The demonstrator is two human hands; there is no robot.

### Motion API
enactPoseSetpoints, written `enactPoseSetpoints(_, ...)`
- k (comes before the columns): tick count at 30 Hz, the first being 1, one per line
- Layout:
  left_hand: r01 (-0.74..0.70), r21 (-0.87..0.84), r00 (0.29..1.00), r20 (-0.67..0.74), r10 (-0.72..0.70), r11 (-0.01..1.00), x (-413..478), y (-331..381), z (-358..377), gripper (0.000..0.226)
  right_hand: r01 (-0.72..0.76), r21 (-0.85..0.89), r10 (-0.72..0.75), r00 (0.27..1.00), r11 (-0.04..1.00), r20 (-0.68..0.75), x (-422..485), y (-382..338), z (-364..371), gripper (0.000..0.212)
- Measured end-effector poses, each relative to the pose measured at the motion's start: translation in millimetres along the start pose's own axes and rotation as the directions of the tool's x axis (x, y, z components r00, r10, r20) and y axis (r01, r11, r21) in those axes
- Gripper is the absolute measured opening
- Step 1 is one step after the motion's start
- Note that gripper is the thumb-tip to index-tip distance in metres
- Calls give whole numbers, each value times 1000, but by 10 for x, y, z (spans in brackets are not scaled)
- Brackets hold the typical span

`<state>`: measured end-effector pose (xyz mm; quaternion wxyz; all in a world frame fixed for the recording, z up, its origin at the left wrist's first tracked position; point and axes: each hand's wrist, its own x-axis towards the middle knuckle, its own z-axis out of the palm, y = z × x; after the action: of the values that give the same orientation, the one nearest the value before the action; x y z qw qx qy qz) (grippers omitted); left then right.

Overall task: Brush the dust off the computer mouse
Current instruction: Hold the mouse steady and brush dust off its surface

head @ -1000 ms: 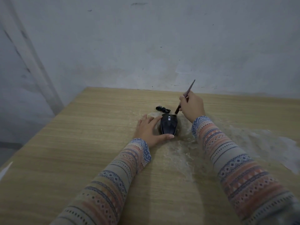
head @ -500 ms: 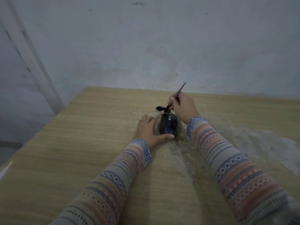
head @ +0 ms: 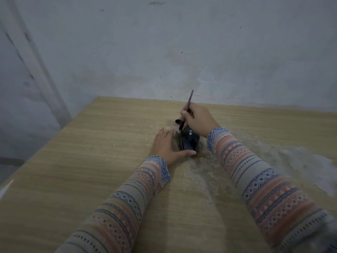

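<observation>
A black computer mouse [head: 189, 143] lies on the wooden table [head: 91, 161], with its bundled cable [head: 178, 121] just behind it. My left hand [head: 166, 146] rests flat against the mouse's left side, thumb curled around its near end. My right hand [head: 197, 119] grips a thin dark brush [head: 186, 110], held nearly upright. The pale bristles touch the mouse's far left corner, close to my left fingertips.
A patch of whitish dust [head: 273, 161] spreads over the table to the right of the mouse and toward me. A grey wall [head: 164, 52] stands right behind the table's far edge. The table's left edge runs diagonally at the left.
My right hand has swept the brush from the mouse's right side across its far end to the left corner, and the handle has tipped more upright. The left hand stays put.
</observation>
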<state>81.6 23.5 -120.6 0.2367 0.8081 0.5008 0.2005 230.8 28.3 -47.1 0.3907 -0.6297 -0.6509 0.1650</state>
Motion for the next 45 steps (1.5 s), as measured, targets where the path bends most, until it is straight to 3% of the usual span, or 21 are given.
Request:
enactPoseSetpoints(9, -2, 3, 1000, -2, 2, 1000, 17, 1, -1, 119, 33, -87, -19, 988, 996, 152, 29, -142, 6, 11)
enactPoseSetpoints(22, -12, 15, 1000, -12, 12, 1000, 33, 4, -4, 115, 72, -147, -46, 984, 986, 173, -51, -287, -79, 12)
enactPoseSetpoints(26, -43, 16, 999, -22, 43, 999, 50, -3, -6, 112, 42, -113, -12, 968, 993, 251, -87, -302, -89, 13)
enactPoseSetpoints(30, -17, 42, 1000, -10, 17, 999, 34, 2, 4, 116, 90, -161, -59, 981, 983, 185, -116, -320, -105, 10)
enactPoseSetpoints(34, -30, 35, 999, -17, 31, 999, 58, -5, -3, 114, 45, -135, -7, 964, 990, 266, -155, -322, -115, 13)
enactPoseSetpoints(38, -4, 50, 1000, -2, 4, 999, 43, -4, 14, 119, 93, -206, -61, 986, 974, 153, -143, -337, -127, 13)
enactPoseSetpoints(42, -17, 29, 1000, -7, 17, 999, 50, -2, 0, 117, 51, -171, -14, 978, 984, 210, -139, -312, -129, 14)
enactPoseSetpoints(45, -6, 37, 1000, 9, 5, 999, 32, 6, 0, 119, 49, -178, -25, 991, 983, 132, -129, -293, -131, 15)
